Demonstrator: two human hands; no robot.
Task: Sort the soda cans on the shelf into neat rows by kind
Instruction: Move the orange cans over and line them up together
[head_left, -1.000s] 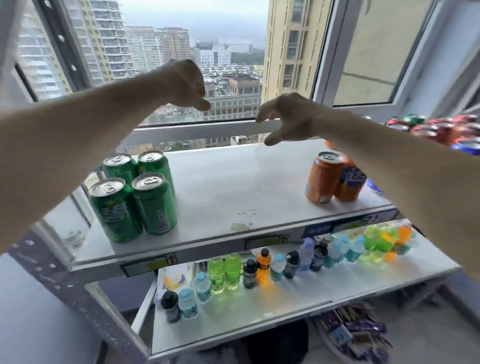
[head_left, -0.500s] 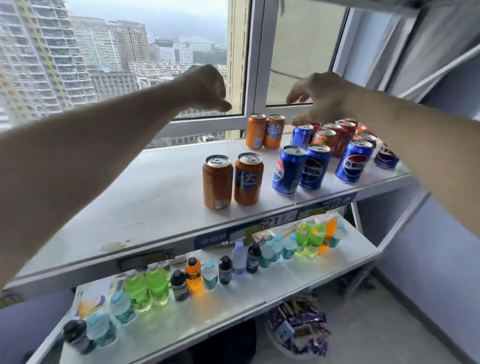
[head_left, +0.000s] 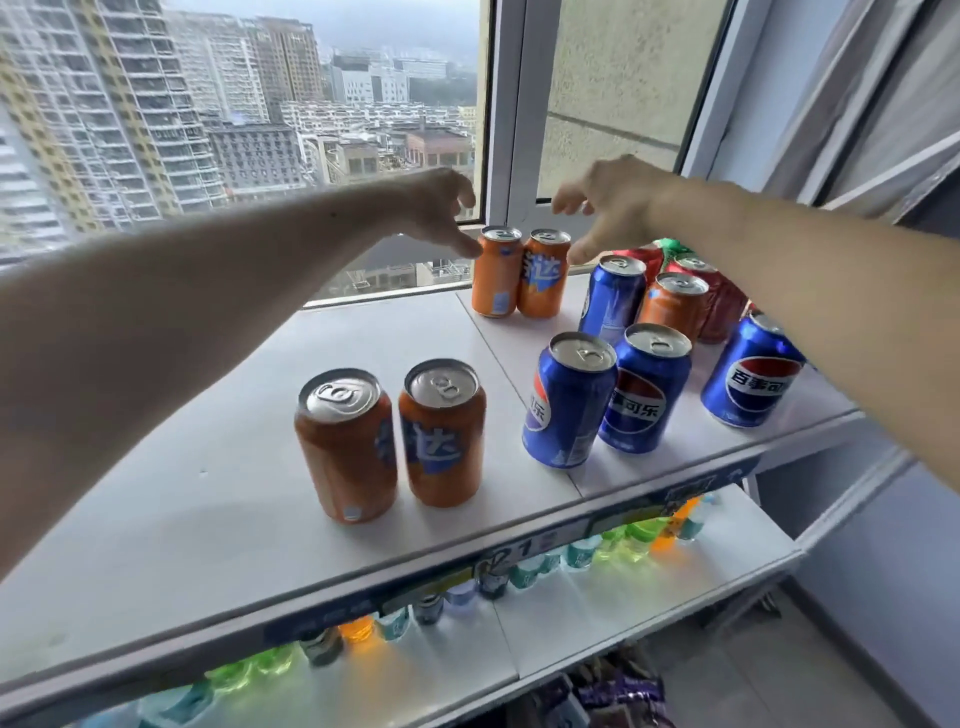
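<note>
Orange soda cans stand in two pairs on a white shelf (head_left: 208, 467) set against a high-rise window (head_left: 234, 104). The rear pair, a left rear orange can (head_left: 496, 273) and a right rear orange can (head_left: 543, 275), touch each other at the shelf's back edge, just under the window frame. The left hand (head_left: 434, 208) reaches in from the left with fingers spread and loosely curved, one fingertip touching the upper side of the left rear orange can. The right hand (head_left: 605, 202) hovers on the other side, fingers wide and holding nothing, its lowest fingertip close beside the right rear orange can; whether it touches cannot be told.

Nearer the front edge, a front left orange can (head_left: 345, 447) and a front right orange can (head_left: 444, 434) stand upright side by side. To their right, two blue Pepsi cans (head_left: 605, 397) stand close together near the front lip, with a third Pepsi can (head_left: 748, 374) farther right, partly under the right forearm. Behind them a fourth blue can (head_left: 613, 299), a lone orange can (head_left: 672, 306) and red cans (head_left: 722, 306) crowd the right rear corner.

Bare shelf spreads wide on the left and between the two orange pairs. Small coloured bottles (head_left: 613, 545) line the lower shelf (head_left: 675, 582).
</note>
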